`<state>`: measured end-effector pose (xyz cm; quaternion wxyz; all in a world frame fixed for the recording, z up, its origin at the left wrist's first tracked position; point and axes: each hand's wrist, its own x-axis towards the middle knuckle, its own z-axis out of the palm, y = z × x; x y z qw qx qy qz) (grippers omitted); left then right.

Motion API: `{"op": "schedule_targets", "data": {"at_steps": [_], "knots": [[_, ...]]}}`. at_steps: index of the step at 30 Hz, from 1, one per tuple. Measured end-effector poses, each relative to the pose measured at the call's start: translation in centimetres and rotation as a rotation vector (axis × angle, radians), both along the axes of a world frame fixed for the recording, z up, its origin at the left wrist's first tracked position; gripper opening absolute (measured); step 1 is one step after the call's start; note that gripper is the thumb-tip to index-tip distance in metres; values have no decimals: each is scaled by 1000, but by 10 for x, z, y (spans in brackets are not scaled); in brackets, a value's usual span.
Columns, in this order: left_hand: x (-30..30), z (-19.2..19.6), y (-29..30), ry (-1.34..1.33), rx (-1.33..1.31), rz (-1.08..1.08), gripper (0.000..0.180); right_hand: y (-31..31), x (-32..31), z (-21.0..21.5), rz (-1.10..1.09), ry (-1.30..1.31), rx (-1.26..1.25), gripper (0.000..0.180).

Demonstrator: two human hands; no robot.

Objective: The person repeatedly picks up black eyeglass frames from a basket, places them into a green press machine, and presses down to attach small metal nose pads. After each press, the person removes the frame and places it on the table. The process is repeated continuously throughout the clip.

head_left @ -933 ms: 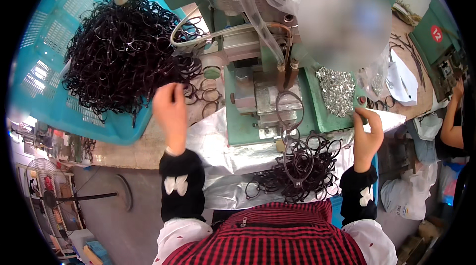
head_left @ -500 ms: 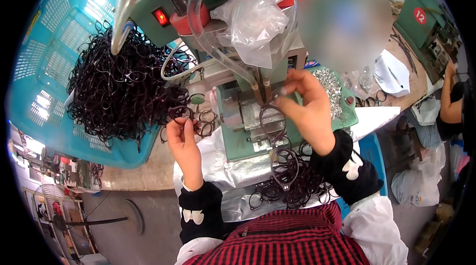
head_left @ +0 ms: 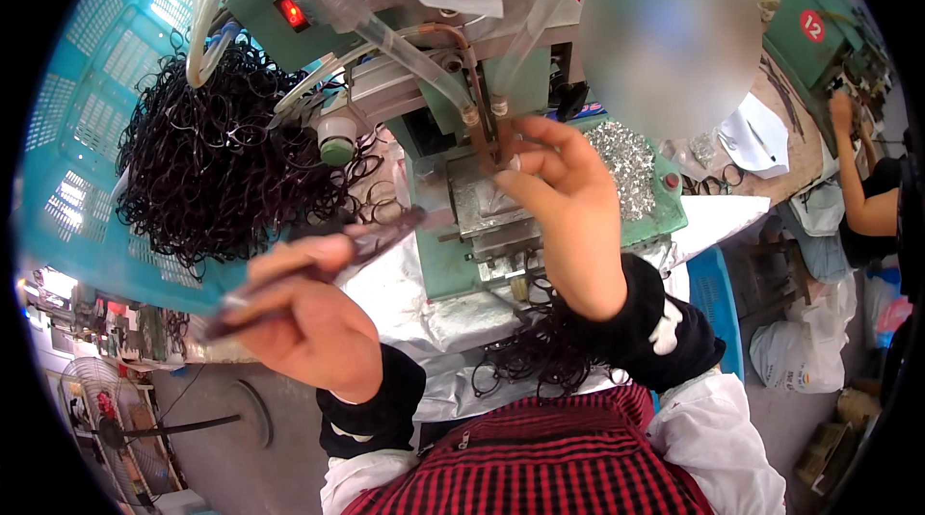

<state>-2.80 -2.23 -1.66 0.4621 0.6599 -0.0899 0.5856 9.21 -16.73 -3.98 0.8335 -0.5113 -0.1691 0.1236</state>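
My left hand (head_left: 313,322) is closed around a dark eyeglass frame (head_left: 385,234), held tilted in the air left of the machine and smeared by motion. My right hand (head_left: 573,202) reaches to the copper-coloured tips (head_left: 489,144) of the green bench machine (head_left: 438,260). Its thumb and forefinger pinch together there; a small shiny spot shows at the fingertips, too small to name. Below the tips sits a metal block (head_left: 482,202). More dark eyeglass frames (head_left: 535,351) lie heaped at the table's front edge, partly behind my right sleeve.
A large heap of dark eyeglass frames (head_left: 212,158) fills a turquoise basket (head_left: 82,120) at left. Small silver metal parts (head_left: 621,168) lie right of the machine. Clear hoses (head_left: 409,52) hang from above. White paper (head_left: 756,134) lies farther right; another person's arm (head_left: 853,144) shows beyond.
My left hand has lifted an eyeglass frame from beside the basket and swung it toward me. The frame that hung under the machine's tips is gone from there. My right hand stays near the tips.
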Motion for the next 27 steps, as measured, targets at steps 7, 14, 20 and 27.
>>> {"op": "schedule_targets", "data": {"at_steps": [7, 14, 20, 27], "knots": [[25, -31, -14, 155, 816, -110, 20, -55, 47, -34, -327, -818, -816, 23], [37, -43, -13, 102, 873, -92, 16, -94, 80, -95, -637, -959, -1080, 14], [24, -40, -21, 230, 818, -71, 21, -44, 102, -90, -597, -1102, -1235, 14], [-81, -41, 36, 563, 543, 772, 16, -106, 74, -107, -511, -445, -653, 16]]}}
